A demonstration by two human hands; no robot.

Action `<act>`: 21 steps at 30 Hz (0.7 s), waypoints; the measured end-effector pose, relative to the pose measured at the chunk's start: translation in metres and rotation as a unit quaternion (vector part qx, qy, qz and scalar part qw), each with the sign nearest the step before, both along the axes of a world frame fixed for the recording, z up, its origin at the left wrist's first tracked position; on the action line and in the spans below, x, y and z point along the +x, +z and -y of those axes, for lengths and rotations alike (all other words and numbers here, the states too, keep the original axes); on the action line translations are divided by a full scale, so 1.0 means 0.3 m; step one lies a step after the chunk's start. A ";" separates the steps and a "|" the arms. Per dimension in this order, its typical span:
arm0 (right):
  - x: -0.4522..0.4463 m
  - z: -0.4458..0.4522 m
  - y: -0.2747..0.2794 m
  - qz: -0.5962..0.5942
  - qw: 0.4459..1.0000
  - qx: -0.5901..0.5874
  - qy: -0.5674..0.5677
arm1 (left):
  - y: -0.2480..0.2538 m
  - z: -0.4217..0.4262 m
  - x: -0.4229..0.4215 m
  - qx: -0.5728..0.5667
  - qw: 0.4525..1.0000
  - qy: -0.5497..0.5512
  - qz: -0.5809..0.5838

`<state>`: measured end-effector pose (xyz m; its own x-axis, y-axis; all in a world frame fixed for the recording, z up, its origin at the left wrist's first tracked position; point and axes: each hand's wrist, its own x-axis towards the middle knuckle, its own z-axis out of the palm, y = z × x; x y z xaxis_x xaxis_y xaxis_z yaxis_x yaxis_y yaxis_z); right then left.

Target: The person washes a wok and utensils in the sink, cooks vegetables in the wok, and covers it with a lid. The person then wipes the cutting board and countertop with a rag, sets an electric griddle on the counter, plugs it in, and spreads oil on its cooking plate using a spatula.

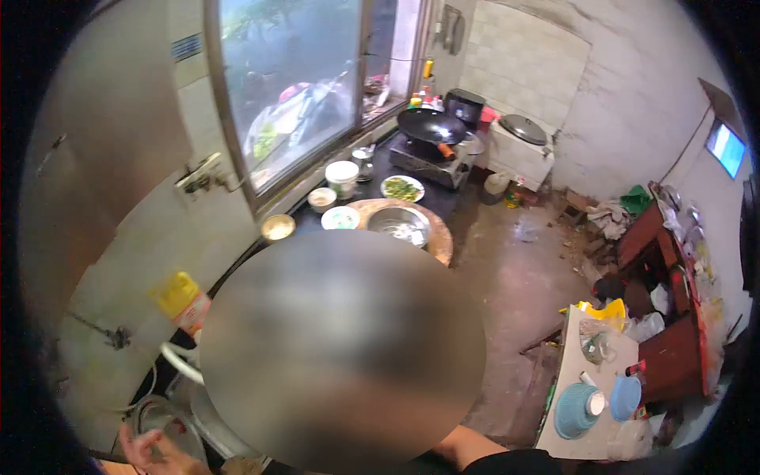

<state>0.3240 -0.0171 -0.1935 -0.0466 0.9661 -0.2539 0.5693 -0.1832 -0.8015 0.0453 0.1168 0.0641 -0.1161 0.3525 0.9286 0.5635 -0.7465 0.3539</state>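
My left hand [154, 453] is at the bottom left, its fingers apart and nothing visible between them. Close beside it is a round, see-through-looking bowl [170, 419] by the metal sink edge [210, 427]; whether they touch I cannot tell. A white curved spout or handle [180, 362] rises above the sink. My right forearm [469, 450] enters at the bottom centre, while the hand itself is hidden behind a large blurred oval. That oval also covers the middle of the worktop.
On the dark counter, a round board [442, 241] bears a metal basin [398, 226]. Nearby are a plate of chopped greens [403, 188], a white tub [342, 179] and a wok [431, 125] on a stove. A side table [564, 372] at right holds a blue basket [576, 412].
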 end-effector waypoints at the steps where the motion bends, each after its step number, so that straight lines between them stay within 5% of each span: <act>1: 0.083 0.084 -0.008 0.032 0.999 -0.013 -0.037 | -0.015 0.031 0.074 -0.100 0.989 -0.106 -0.039; 4: 0.332 0.339 -0.023 0.075 0.987 -0.113 -0.081 | -0.051 0.195 0.504 -0.169 0.973 -0.130 -0.091; 7: 0.521 0.566 -0.075 0.053 0.977 -0.106 -0.176 | -0.068 0.305 0.840 -0.219 0.930 -0.265 -0.131; 10: 0.662 0.761 -0.064 0.058 0.955 -0.116 -0.267 | -0.109 0.426 1.097 -0.283 0.835 -0.409 -0.236; 21: 1.218 1.032 -0.020 0.053 0.906 -0.132 -0.399 | -0.317 0.693 1.872 -0.233 0.675 -0.588 -0.380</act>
<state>0.6894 -0.3266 -0.1995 0.6776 0.5873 -0.4426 0.2428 -0.7468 -0.6191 0.6069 -0.0910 -0.0311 0.9459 0.0601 0.3188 -0.1711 -0.7423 0.6478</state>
